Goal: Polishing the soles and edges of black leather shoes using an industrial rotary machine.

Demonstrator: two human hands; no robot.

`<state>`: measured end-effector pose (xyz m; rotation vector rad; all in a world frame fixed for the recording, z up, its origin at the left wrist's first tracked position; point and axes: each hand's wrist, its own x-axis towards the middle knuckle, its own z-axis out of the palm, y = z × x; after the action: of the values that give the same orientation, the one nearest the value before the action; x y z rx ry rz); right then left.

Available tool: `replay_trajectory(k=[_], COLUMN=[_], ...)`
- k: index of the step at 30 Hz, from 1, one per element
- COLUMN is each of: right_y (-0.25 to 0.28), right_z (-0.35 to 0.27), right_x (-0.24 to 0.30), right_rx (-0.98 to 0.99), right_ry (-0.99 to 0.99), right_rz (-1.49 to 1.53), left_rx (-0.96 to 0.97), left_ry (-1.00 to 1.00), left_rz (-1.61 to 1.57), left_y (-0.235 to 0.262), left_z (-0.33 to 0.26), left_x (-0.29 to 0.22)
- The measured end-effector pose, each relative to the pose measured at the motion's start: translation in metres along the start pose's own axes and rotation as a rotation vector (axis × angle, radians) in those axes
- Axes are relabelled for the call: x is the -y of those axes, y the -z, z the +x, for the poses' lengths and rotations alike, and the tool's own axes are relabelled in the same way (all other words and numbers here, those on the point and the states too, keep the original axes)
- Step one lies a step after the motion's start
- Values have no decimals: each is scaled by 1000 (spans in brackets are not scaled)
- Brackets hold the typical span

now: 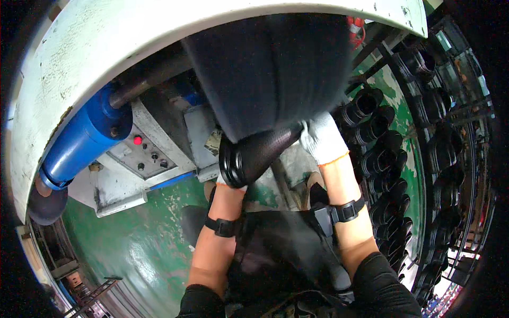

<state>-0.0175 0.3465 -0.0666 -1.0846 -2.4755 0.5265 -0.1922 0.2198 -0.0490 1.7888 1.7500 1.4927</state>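
A black leather shoe (262, 156) with a ridged collar lies slantwise between my hands, its narrower end toward the right. Its upper side is against the lower edge of a large dark brush roller (273, 74), whose surface is blurred. My left hand (221, 180), in a white glove with an orange cuff, is closed on the shoe at the collar end; the shoe hides its fingers. At the other end, my right hand (323, 139), gloved the same way, grips the shoe, its fingertips close under the roller.
A white machine hood (122, 37) arches over the roller. At left are a blue cylinder (90, 138) and a control panel (146, 151) with a red button. Racks of black shoes (384, 153) line the right side. The floor (143, 249) is green and worn.
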Motion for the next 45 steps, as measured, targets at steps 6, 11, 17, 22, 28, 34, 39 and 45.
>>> replay_trajectory(k=[6,11,17,22,28,34,39,45], right_y=[12,19,-31,-32,-47,-57,-39,-19], right_z=[11,3,2,1,2,13,19,21], right_x=[15,-11,-10,35,55,100,120,96], right_rx=[18,-96,-155,37,-138,-176,-194,-308], right_ry=[23,255,280,260,263,356,242,319], right_rz=[369,158,86,-166,-187,-351,-187,-367], left_rx=[-69,-485,-552,-353,-721,-712,-694,-705], left_ry=[410,979,847,424,639,526,518,801], left_rz=[-339,-1447,-1507,-444,-1543,-1602,-1590,-1555], left_y=[-41,-38,-19,-8,20,42,38,7], left_z=[-32,19,23,-16,18,13,25,25], left_x=[89,41,44,109,47,56,42,34])
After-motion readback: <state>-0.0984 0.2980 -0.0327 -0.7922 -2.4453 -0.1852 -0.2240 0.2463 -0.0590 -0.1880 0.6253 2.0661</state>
